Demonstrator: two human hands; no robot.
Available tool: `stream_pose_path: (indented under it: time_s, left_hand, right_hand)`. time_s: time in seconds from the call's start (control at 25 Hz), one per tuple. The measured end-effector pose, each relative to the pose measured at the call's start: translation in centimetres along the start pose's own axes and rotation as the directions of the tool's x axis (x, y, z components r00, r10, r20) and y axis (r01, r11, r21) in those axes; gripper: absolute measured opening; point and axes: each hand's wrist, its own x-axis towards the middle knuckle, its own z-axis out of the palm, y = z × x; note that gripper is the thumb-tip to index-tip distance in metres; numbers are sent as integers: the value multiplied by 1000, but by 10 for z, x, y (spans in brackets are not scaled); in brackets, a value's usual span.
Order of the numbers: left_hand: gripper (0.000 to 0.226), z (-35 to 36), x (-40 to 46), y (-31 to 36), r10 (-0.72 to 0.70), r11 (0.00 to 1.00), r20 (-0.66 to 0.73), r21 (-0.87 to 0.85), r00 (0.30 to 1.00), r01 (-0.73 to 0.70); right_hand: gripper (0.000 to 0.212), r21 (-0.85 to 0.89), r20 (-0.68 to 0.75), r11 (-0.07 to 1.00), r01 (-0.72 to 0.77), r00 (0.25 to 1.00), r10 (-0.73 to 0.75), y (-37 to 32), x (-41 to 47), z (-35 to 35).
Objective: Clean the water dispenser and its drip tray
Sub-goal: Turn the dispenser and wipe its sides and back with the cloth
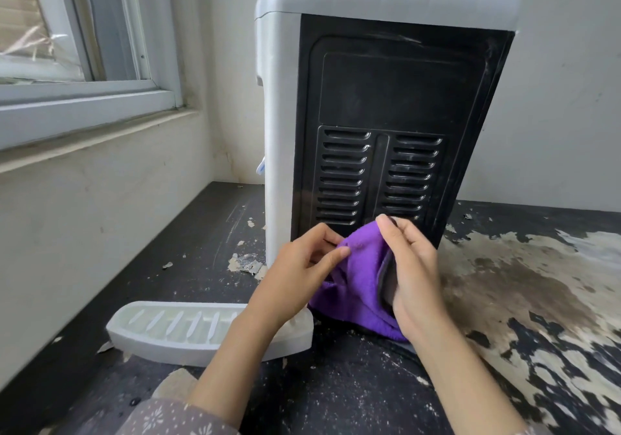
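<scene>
Both hands, left hand [304, 271] and right hand [411, 276], have fingers pinching the purple cloth [361, 280], soft and floppy, probably best bunched up. Water dispenser [386, 115] stands just behind; drip tray [174, 330] lies alongside on the surface [336, 394].

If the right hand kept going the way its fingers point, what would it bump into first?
Most likely the black vented panel of the water dispenser; the right hand, holding the purple cloth, points at its lower edge. Depth is unclear.
</scene>
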Motion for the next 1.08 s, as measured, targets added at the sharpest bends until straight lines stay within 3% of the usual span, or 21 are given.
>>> stream_pose_path:
  time_s: [0.08, 0.12, 0.2, 0.24, 0.28, 0.36, 0.48, 0.6, 0.76, 0.92, 1.08]
  left_hand:
    - [9, -3, 0, -3, 82, 982, -160, 179, 984, -52]
    - [10, -6, 0, -3, 110, 974, -271, 219, 956, -50]
    - [10, -11, 1, -4, 126, 978, -478, 206, 869, -29]
    - [10, -15, 1, -5, 119, 984, -554, 179, 824, -21]
    - [10, -17, 2, -6, 100, 989, -609, 149, 787, -10]
    - [16, -20, 5, -10, 20, 995, -658, 88, 753, 50]
    - [31, -21, 6, -18, -81, 990, -607, 41, 791, 132]
    - [27, -19, 4, -20, -120, 990, -516, 0, 848, 140]
    - [22, -22, 2, -22, -148, 987, -510, -28, 848, 155]
    - [23, -21, 1, -19, -146, 989, -501, -43, 853, 143]
    - [21, -22, 2, -19, -153, 988, -516, -57, 843, 145]
  right_hand:
    - [19, -70, -14, 995, 69, 997, -70, 4, -5, 7]
    - [28, -248, -18, 953, 174, 983, -184, 7, -8, 9]
    - [36, -652, 144, 634, 416, 888, -436, 14, -11, 10]
    - [39, -755, 265, 441, 486, 841, -472, 17, -13, 10]
    - [43, -798, 330, 340, 497, 833, -444, 17, -15, 10]
    - [48, -862, 307, 293, 413, 886, -348, 12, -15, 10]
    - [56, -907, 382, 22, 421, 843, -379, 9, -14, 13]
    - [46, -880, 444, 7, 474, 831, -336, 10, -13, 29]
    - [45, -841, 521, -1, 541, 809, -270, -1, -9, 29]
    - [49, -894, 443, -89, 439, 835, -326, -7, -8, 5]
    - [52, -809, 563, 51, 586, 797, -217, -3, -1, 24]
